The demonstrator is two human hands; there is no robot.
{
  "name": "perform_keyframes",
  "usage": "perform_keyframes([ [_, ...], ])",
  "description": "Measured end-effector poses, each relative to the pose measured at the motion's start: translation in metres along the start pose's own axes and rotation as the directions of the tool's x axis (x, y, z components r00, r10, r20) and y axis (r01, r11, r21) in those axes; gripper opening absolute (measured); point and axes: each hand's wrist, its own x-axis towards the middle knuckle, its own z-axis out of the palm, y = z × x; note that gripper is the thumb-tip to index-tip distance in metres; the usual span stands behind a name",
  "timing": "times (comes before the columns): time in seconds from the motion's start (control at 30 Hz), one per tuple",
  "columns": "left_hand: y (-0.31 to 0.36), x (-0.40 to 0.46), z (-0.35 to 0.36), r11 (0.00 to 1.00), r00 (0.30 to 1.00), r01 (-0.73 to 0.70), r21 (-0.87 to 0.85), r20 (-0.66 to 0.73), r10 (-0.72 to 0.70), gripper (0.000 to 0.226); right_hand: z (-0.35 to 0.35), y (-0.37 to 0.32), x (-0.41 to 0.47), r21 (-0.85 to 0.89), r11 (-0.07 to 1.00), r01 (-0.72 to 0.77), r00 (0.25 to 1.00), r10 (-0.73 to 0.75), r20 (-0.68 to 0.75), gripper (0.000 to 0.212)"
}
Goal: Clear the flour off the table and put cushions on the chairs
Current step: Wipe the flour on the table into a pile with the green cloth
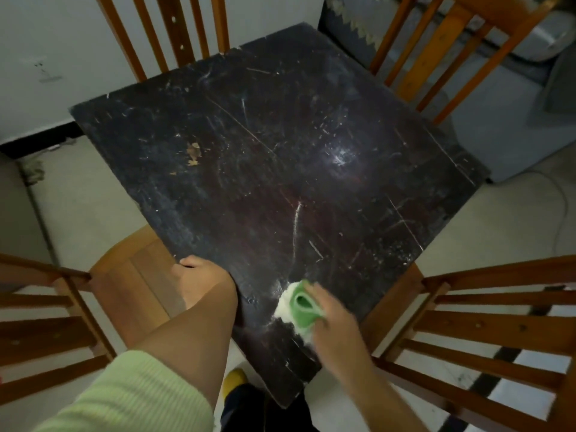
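A: What's at nine o'clock of the table?

B: A wooden chair (137,269), seat bare, tucked partly under the dark table (249,151). My left hand (199,282) rests at the table's edge just beside it, fingers curled down over the rim and gripping nothing else. My pale green sleeve (131,397) is pushed up the forearm.

A: And the flour?

B: It sits near the table's six o'clock corner, a small white heap of flour (285,302) with thin streaks running toward twelve. My right hand (330,319) is clamped on a green cloth (304,307) pressed against the heap; the hand is blurred.

A: Other chairs?

B: One back at eleven o'clock (174,29), one at one o'clock (436,54), and another at four o'clock (486,325). I see no cushions in view.
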Motion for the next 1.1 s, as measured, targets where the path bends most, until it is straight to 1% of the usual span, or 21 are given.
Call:
perform_keyframes([
  [0.07,-0.004,0.004,0.002,1.0,1.0,0.012,0.015,-0.018,-0.012,0.049,-0.028,-0.012,0.037,0.054,0.999,0.011,0.996,-0.006,-0.091,0.047],
  [0.1,-0.006,0.005,0.003,1.0,1.0,0.014,0.016,-0.002,-0.014,0.047,-0.044,-0.02,0.064,0.043,0.998,0.048,0.988,-0.041,-0.147,0.047],
  [0.17,-0.009,0.006,0.002,1.0,0.999,0.029,0.01,0.027,-0.029,0.047,-0.068,-0.041,0.124,-0.064,0.985,0.161,0.967,-0.171,-0.188,0.049],
  [0.2,-0.008,0.005,0.003,1.0,1.0,0.012,0.01,0.013,-0.012,0.049,-0.073,-0.052,0.152,-0.129,0.97,0.206,0.962,-0.225,-0.158,0.049],
  [0.27,-0.001,0.001,0.003,0.999,0.999,-0.039,0.011,-0.032,0.039,0.055,-0.07,-0.066,0.196,-0.235,0.936,0.262,0.96,-0.278,-0.035,0.049],
  [0.33,-0.001,-0.002,0.005,0.997,0.993,-0.069,0.029,-0.098,0.071,0.059,-0.057,-0.07,0.21,-0.349,0.878,0.327,0.945,-0.307,0.114,0.04],
  [0.37,-0.001,-0.002,0.006,0.998,0.994,-0.054,0.01,-0.098,0.055,0.059,-0.048,-0.067,0.206,-0.377,0.844,0.383,0.924,-0.339,0.179,0.035],
  [0.4,-0.002,-0.002,0.005,1.0,0.997,-0.021,-0.003,-0.069,0.021,0.056,-0.039,-0.062,0.194,-0.378,0.817,0.436,0.899,-0.374,0.229,0.032],
  [0.47,-0.002,-0.004,0.001,1.0,1.0,0.009,-0.016,0.012,-0.008,0.055,-0.021,-0.044,0.151,-0.364,0.82,0.44,0.892,-0.354,0.281,0.037],
  [0.53,0.001,-0.005,-0.001,0.999,1.0,-0.019,-0.037,0.006,0.02,0.055,-0.006,-0.021,0.101,-0.393,0.784,0.48,0.867,-0.356,0.349,0.048],
  [0.6,0.001,-0.004,0.001,0.999,0.999,-0.016,-0.046,-0.039,0.014,0.05,0.001,-0.003,0.06,-0.37,0.734,0.57,0.802,-0.399,0.445,0.049],
  [0.67,0.0,-0.004,0.001,0.999,0.998,-0.001,-0.053,-0.055,-0.002,0.047,-0.007,-0.001,0.047,-0.229,0.803,0.551,0.794,-0.418,0.442,0.049],
  [0.7,0.001,-0.005,-0.001,0.999,0.999,-0.005,-0.049,-0.053,0.003,0.046,-0.015,-0.005,0.048,-0.164,0.84,0.517,0.814,-0.423,0.399,0.053],
  [0.77,0.002,-0.005,-0.003,0.998,0.999,-0.012,-0.057,-0.037,0.01,0.046,-0.03,-0.013,0.059,-0.103,0.889,0.446,0.878,-0.412,0.244,0.063],
  [0.83,0.002,-0.004,-0.004,0.999,0.999,-0.014,-0.053,-0.032,0.012,0.046,-0.039,-0.019,0.077,-0.125,0.902,0.413,0.909,-0.4,0.121,0.065],
  [0.87,0.002,-0.005,-0.003,0.999,0.999,-0.009,-0.038,-0.032,0.008,0.046,-0.04,-0.02,0.087,-0.182,0.891,0.415,0.909,-0.396,0.132,0.061],
  [0.93,0.0,-0.004,0.001,1.0,0.998,-0.02,0.003,-0.059,0.02,0.047,-0.038,-0.022,0.1,-0.312,0.867,0.389,0.912,-0.315,0.263,0.052],
  [0.97,-0.002,-0.002,0.001,0.999,0.997,-0.032,0.007,-0.07,0.032,0.047,-0.037,-0.022,0.104,-0.357,0.856,0.373,0.917,-0.281,0.284,0.049],
  [1.03,-0.009,0.004,0.001,1.0,0.999,0.024,-0.011,0.03,-0.023,0.045,-0.039,-0.023,0.109,-0.37,0.854,0.366,0.927,-0.299,0.227,0.047],
  [1.07,-0.011,0.006,0.0,0.998,0.994,0.069,-0.005,0.089,-0.068,0.044,-0.04,-0.025,0.109,-0.385,0.843,0.375,0.923,-0.299,0.243,0.046],
  [1.1,-0.011,0.005,-0.002,0.997,0.992,0.075,-0.003,0.102,-0.074,0.044,-0.04,-0.026,0.108,-0.415,0.828,0.378,0.917,-0.273,0.293,0.045],
])
